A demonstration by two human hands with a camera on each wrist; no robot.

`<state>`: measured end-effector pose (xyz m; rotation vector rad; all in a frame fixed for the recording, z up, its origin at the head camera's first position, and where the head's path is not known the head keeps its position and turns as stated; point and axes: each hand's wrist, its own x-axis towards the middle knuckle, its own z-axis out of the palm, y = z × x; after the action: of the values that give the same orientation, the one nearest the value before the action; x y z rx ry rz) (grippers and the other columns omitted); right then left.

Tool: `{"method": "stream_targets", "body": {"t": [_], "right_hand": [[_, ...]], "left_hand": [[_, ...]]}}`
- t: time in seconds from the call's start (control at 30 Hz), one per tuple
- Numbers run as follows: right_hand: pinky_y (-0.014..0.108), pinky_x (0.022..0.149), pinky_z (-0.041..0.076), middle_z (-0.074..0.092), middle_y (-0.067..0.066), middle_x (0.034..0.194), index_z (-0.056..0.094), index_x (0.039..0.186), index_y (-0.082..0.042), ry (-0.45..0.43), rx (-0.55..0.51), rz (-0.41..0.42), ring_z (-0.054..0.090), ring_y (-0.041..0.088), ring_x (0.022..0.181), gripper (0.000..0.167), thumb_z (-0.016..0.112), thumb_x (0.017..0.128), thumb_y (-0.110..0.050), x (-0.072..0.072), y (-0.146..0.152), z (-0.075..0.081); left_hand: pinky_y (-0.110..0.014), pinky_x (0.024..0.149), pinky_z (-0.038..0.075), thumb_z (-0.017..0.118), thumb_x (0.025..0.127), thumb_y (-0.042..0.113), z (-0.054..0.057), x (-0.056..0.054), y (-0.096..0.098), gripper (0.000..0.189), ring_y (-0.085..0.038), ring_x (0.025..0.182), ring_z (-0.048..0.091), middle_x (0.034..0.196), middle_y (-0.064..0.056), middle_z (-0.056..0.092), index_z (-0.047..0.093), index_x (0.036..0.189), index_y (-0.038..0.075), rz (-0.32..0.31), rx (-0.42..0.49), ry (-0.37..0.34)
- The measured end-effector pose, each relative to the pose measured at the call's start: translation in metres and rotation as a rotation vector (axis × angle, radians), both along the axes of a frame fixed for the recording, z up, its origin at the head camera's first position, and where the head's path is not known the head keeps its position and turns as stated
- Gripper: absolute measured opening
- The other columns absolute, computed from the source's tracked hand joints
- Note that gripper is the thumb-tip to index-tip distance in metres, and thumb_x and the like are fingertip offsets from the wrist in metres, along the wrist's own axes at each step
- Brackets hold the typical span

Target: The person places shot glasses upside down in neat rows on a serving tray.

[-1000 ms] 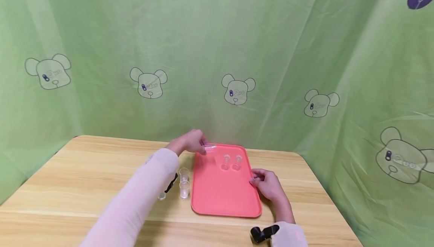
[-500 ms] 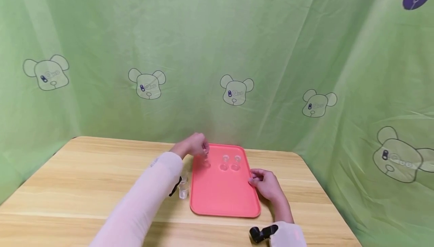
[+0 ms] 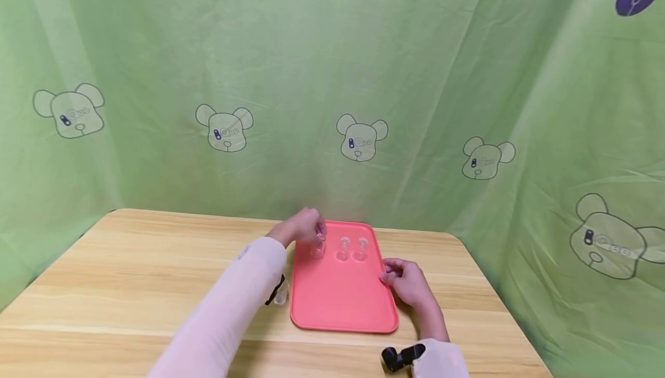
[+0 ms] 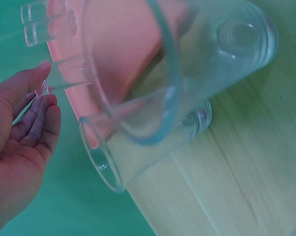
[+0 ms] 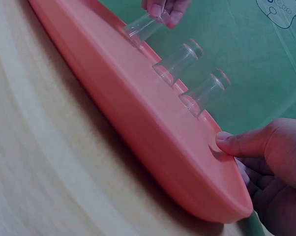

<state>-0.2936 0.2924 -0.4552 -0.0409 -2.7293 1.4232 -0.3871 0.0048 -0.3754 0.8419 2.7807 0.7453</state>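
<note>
Left hand (image 3: 306,227): clamped, thumb and fingers, on the narrow upper end of one held cup (image 3: 317,251), clear, mouth down at the far left of the tray (image 3: 343,297); cannot tell whether touching the surface. Right hand (image 3: 407,281): clamped on the tray's right rim, thumb on top. Cups at the tray: three counted, held cup included; other two cups (image 3: 343,250) stand inverted, side by side, just right of it. Cups off the tray: two upright cups (image 4: 182,69) counted, beside its left edge. Tray: one, coral-red, lies flat on the table (image 3: 156,251), pale grained wood. Behind and to the right: hangs a green sheet (image 3: 291,49), creased, with five outlined animal heads (image 3: 224,130) counted.
</note>
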Motion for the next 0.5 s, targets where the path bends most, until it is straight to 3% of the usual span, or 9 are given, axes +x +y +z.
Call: {"method": "stream_targets", "body": {"t": [0.23,0.5], "right_hand": [[0.029,0.078,0.055,0.068,0.013,0.105,0.064,0.131,0.005,0.008,0.014,-0.003,0.061,0.023,0.091,0.037,0.068,0.094,0.001,-0.0006,0.0004,-0.0013],[0.031,0.08,0.055,0.068,0.013,0.106,0.064,0.131,0.005,0.008,0.021,0.001,0.061,0.022,0.092,0.037,0.068,0.095,0.001,-0.0019,0.0009,-0.0015]], "left_hand": [[-0.022,0.071,0.052,0.074,0.083,-0.002,-0.003,0.0017,0.0019,0.008,-0.01,0.074,0.058,0.08,-0.003,0.069,0.075,0.086,0.006,-0.019,0.008,0.019],[-0.022,0.075,0.053,0.076,0.082,-0.004,-0.0047,-0.0005,0.0028,0.013,-0.01,0.078,0.06,0.081,0.002,0.068,0.075,0.091,0.006,-0.014,0.006,0.013]]}}
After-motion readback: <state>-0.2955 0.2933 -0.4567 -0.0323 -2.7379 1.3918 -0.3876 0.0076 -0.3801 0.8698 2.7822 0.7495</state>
